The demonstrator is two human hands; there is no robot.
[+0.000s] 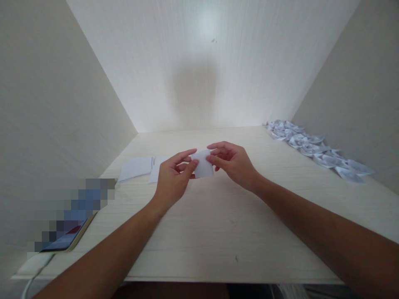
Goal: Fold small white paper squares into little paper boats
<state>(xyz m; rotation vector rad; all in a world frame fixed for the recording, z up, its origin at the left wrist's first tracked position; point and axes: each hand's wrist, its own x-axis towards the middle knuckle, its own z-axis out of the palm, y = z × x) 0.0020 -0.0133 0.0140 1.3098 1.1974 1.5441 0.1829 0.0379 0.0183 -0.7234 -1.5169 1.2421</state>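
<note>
A small white sheet of paper [203,167] is held above the middle of the pale wooden desk [199,232]. My left hand [173,178] pinches its left edge between thumb and fingers. My right hand [232,162] grips its right edge with curled fingers. Part of the paper is hidden behind both hands.
Flat white paper sheets [137,168] lie on the desk behind my left hand. A row of several folded white paper pieces [314,148] runs along the right wall. A phone [67,232] with a white cable [37,274] rests at the left front edge. Walls close in the desk on three sides.
</note>
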